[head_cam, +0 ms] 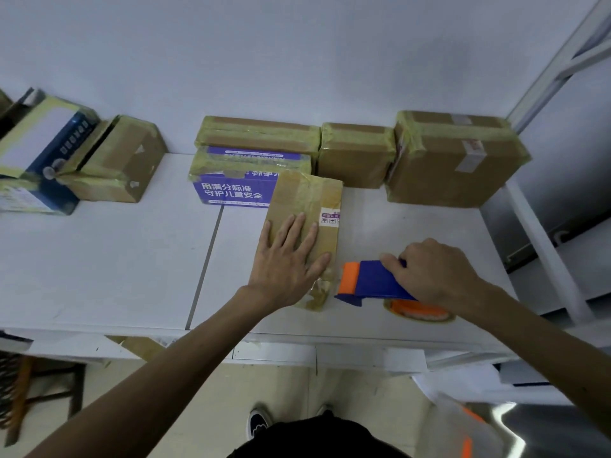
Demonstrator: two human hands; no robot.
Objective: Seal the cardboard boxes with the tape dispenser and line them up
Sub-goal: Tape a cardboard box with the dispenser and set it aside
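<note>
Head view: left hand (287, 259) spread flat on long brown cardboard box (307, 193) pointing away; right hand (433, 272) gripping blue-and-orange plastic tape dispenser (377, 279) beside its near end.

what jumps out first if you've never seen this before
The bright blue and orange tape dispenser, gripped by the right hand near the front right of the white table, draws the eye first. Just left of it, the left hand lies flat on a narrow cardboard box. Behind, a purple printed box stands out among brown taped boxes along the wall.
</note>
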